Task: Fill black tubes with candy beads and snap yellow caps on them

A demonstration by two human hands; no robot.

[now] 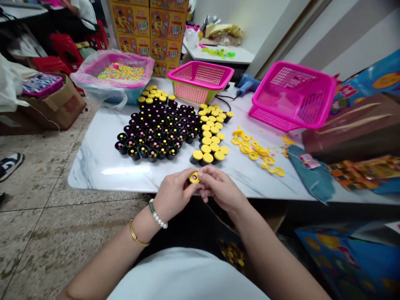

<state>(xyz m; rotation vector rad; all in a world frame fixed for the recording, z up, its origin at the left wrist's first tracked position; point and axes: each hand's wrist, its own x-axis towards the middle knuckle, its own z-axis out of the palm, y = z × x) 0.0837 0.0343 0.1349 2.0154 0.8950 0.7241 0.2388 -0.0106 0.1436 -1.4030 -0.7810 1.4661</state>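
At the table's front edge my left hand (175, 192) grips a small black cup, mostly hidden by the fingers. A yellow ring (191, 181) with a pink centre shows on the cup's top. My right hand (219, 187) is closed, its thumb and fingertips pinching the ring's right edge. Just beyond lie many open black cups (152, 155) with coloured beads in them, packed close together. To their right stand rows of cups with plain yellow caps (208, 157). Loose yellow rings (253, 155) are scattered farther right.
A plastic-lined pink basket (146, 77) of coloured beads stands at the back left. Two more pink baskets (200, 86), (293, 98) sit at the back and right. A blue heat-gun-like tool (248, 84) lies between them. A blue cloth (311, 177) lies at right.
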